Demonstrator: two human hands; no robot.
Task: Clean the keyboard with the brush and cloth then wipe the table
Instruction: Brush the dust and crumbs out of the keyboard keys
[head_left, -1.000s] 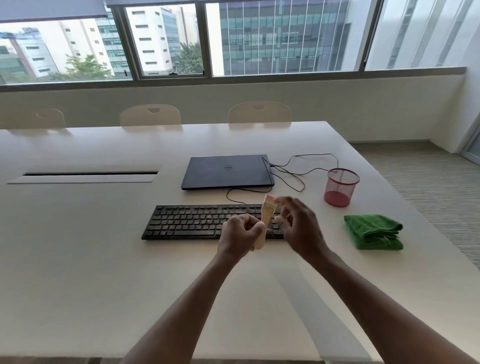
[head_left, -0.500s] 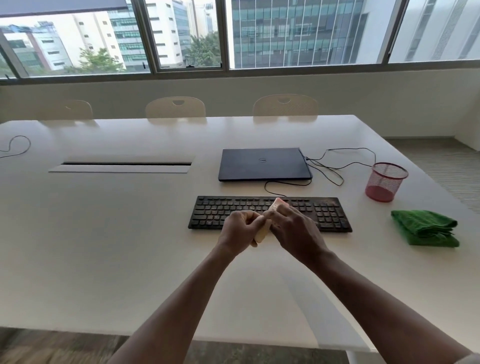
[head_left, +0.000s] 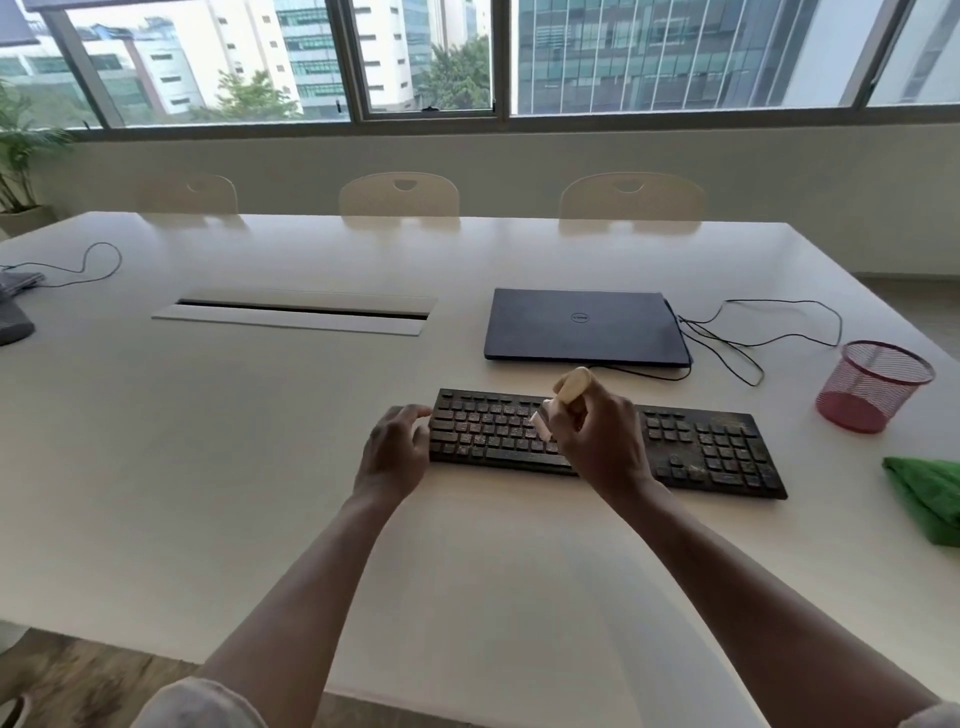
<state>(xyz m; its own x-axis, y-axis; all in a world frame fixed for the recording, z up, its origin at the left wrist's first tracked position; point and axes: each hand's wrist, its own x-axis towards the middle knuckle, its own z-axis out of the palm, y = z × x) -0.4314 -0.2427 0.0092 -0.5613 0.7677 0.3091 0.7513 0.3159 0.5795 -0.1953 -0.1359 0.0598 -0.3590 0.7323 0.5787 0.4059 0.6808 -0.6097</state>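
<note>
While my left hand (head_left: 393, 451) rests with loose, empty fingers at the left end of the keyboard (head_left: 701, 447), I judge the coming stroke turns on the keyboard's long axis: it runs parallel to the table's (head_left: 260, 467) near edge and stretches mostly rightward from my grip. My right hand (head_left: 597, 441) is clamped on the brush (head_left: 563, 397), bristles down on the middle keys, handle tilted toward the far edge; it is the nearer hand for sweeping. I count one keyboard, one brush, and one green cloth (head_left: 927, 501) near the right edge.
</note>
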